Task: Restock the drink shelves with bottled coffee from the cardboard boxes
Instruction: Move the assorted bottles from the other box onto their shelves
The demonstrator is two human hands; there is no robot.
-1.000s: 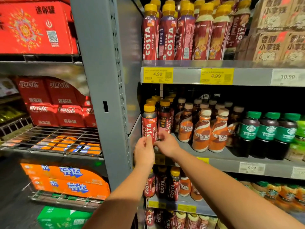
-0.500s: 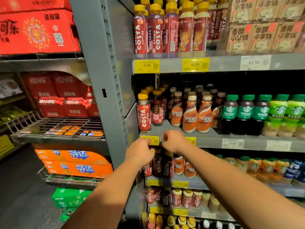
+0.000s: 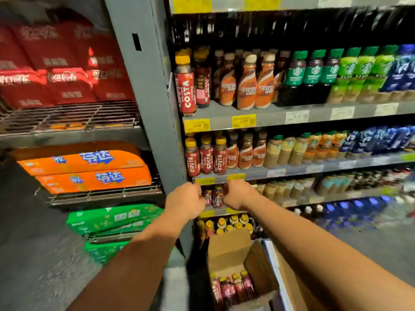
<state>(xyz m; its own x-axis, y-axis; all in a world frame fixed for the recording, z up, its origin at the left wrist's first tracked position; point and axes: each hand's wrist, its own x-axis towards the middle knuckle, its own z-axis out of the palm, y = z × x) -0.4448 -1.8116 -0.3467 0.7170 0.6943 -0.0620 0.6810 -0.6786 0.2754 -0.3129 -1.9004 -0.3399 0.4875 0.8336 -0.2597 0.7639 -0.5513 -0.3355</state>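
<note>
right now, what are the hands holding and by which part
Cannot tell. The left hand and right hand are curled with backs to the camera; nothing sticks out of either, but the palms are hidden.

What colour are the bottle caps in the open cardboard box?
Yellow, on the coffee bottles in the cardboard box; head view best.

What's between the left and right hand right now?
Head view: two Costa bottles show in the gap between left hand and right hand, standing on the shelf behind them. Contact with either hand can't be told.
</note>
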